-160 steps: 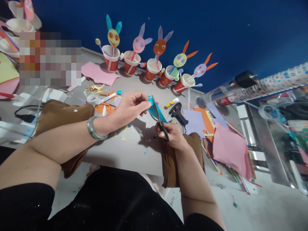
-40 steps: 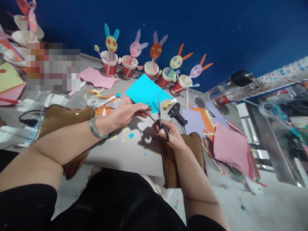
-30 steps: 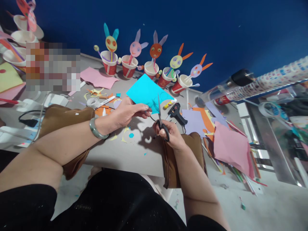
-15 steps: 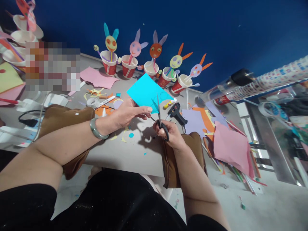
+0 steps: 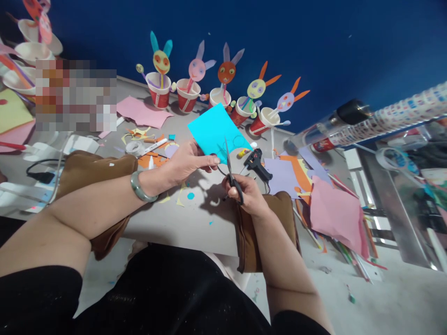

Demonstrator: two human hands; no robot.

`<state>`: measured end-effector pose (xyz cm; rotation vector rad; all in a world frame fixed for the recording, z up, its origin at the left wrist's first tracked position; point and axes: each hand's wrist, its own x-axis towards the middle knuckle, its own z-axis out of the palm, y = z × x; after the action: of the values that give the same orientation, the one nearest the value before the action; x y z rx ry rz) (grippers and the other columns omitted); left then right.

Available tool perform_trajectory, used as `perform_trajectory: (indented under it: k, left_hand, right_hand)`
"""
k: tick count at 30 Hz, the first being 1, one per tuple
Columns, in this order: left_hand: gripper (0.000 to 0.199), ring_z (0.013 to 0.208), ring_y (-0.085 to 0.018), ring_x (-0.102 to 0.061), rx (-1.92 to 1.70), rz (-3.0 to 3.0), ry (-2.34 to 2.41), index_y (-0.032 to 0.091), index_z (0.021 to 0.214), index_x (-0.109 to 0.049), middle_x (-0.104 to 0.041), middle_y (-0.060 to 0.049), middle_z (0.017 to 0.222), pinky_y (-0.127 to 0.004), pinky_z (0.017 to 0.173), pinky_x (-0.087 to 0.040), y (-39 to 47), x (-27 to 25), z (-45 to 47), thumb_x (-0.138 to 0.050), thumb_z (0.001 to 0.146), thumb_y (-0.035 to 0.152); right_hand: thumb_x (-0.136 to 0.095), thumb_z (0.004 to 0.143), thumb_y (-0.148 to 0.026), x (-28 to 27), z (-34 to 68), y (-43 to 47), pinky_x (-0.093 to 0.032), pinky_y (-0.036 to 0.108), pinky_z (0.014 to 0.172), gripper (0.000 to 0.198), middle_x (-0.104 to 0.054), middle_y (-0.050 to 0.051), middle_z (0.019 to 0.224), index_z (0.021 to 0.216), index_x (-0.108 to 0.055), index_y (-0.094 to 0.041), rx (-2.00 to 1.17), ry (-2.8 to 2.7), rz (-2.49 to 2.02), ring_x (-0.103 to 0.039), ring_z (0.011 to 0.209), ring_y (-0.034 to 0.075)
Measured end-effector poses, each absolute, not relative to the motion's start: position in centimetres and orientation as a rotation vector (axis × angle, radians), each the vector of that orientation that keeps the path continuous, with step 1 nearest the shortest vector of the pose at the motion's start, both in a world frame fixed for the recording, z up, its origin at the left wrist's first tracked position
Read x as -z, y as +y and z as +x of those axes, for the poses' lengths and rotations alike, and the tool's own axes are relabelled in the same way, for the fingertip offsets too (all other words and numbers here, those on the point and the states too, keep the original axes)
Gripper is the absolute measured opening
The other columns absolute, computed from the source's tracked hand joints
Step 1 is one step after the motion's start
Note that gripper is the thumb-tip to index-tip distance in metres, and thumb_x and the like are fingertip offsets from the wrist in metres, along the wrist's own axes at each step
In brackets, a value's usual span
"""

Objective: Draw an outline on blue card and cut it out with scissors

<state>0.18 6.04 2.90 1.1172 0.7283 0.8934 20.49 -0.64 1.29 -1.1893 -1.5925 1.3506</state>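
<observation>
A sheet of bright blue paper (image 5: 214, 125) with circles drawn on it is pinched at its lower edge by my left hand (image 5: 195, 163). My right hand (image 5: 246, 193) grips black-handled scissors (image 5: 228, 160) by the loops, blades pointing up across the paper's lower right part. Whether the blades are parted is hard to make out. Just right of the scissors lies a black glue gun (image 5: 258, 165), beside a small yellow tube (image 5: 243, 152). On the table below my hands rests a small blue paper disc (image 5: 190, 196).
Several red paper cups (image 5: 159, 95) with paper rabbits stand along the blue wall. Brown cushions (image 5: 98, 170) lie under both forearms. Pink paper (image 5: 335, 214) and purple paper (image 5: 282, 179) lie to the right, below a long stack of cups (image 5: 401, 109).
My left hand has turned the blue paper slightly, its top corner shifting up and right. The scissors have tilted a little to the left. The things on the table stay put.
</observation>
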Motion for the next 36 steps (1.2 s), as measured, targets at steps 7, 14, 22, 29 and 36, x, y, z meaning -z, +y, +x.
perform_trajectory:
  k: [7, 14, 22, 29, 36]
  left_hand:
    - [0.031, 0.059, -0.013, -0.063, -0.892, 1.116, 0.697, 0.02, 0.07, -0.067, -0.068, -0.001, 0.065, -0.027, 0.059, -0.053, 6.11, -2.78, 0.14, -0.088, 0.063, 0.041]
    - [0.032, 0.058, -0.012, -0.061, -0.905, 1.123, 0.693, 0.02, 0.072, -0.065, -0.067, 0.0, 0.065, -0.027, 0.058, -0.053, 6.14, -2.76, 0.13, -0.088, 0.064, 0.04]
    - [0.029, 0.059, -0.012, -0.061, -0.928, 1.124, 0.675, 0.02, 0.072, -0.065, -0.067, 0.0, 0.065, -0.027, 0.059, -0.053, 6.16, -2.85, 0.09, -0.087, 0.065, 0.038]
    - [0.031, 0.061, -0.012, -0.063, -0.945, 1.161, 0.643, 0.016, 0.079, -0.063, -0.067, 0.0, 0.068, -0.026, 0.06, -0.052, 6.33, -2.64, 0.01, -0.084, 0.068, 0.036]
    - [0.031, 0.063, -0.013, -0.063, -0.976, 1.187, 0.624, 0.017, 0.083, -0.062, -0.067, 0.0, 0.071, -0.027, 0.06, -0.052, 6.41, -2.6, -0.12, -0.084, 0.07, 0.036]
  right_hand:
    - [-0.074, 0.074, -0.069, -1.0, 20.52, -0.68, -0.033, 0.027, 0.056, 0.055, -0.054, -0.002, 0.06, 0.065, -0.055, -0.018, -1.37, -1.568, -1.174, -0.042, 0.056, 0.01]
    - [-0.074, 0.073, -0.071, -1.36, 20.39, -0.7, -0.032, 0.027, 0.056, 0.056, -0.052, -0.003, 0.058, 0.064, -0.055, -0.019, -1.353, -1.582, -1.2, -0.039, 0.054, 0.01]
    - [-0.074, 0.072, -0.071, -1.51, 20.32, -0.66, -0.031, 0.027, 0.055, 0.057, -0.052, -0.003, 0.057, 0.062, -0.055, -0.019, -1.349, -1.575, -1.198, -0.038, 0.053, 0.009]
    - [-0.075, 0.071, -0.071, -1.55, 20.34, -0.73, -0.032, 0.027, 0.055, 0.057, -0.052, -0.003, 0.057, 0.063, -0.056, -0.019, -1.348, -1.568, -1.219, -0.039, 0.053, 0.009]
    - [-0.076, 0.07, -0.07, -1.43, 20.42, -0.7, -0.032, 0.027, 0.055, 0.056, -0.052, -0.003, 0.058, 0.063, -0.056, -0.019, -1.359, -1.557, -1.221, -0.04, 0.053, 0.009]
